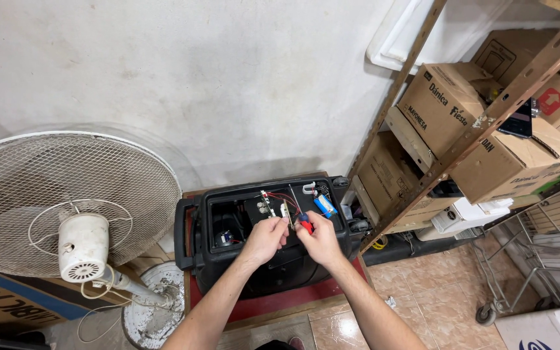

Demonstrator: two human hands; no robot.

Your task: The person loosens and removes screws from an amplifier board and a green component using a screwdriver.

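Fan first, at the far left: a white pedestal fan (72,207) with its wire grille leans toward the wall, well apart from my work. In the middle sits the black speaker cabinet (260,233), back panel off, resting on a red board (273,304) over the tiled floor (435,298). My left hand (265,238) is pinched narrow on a small circuit board (284,210) lifted out of the opening; my right hand (320,238) is closed around a red-handled tool (306,226), its tip at that board. I judge I am midway through work on the wiring: red and black wires (280,196) run to the board, and a blue battery pack (325,205) lies just right of it inside the cabinet. The next move, I think, calls for a steady grip and a fine tip placement. At the right, a slotted metal rack (487,116) holds cardboard boxes (442,104), with a wire trolley (533,259) near it.
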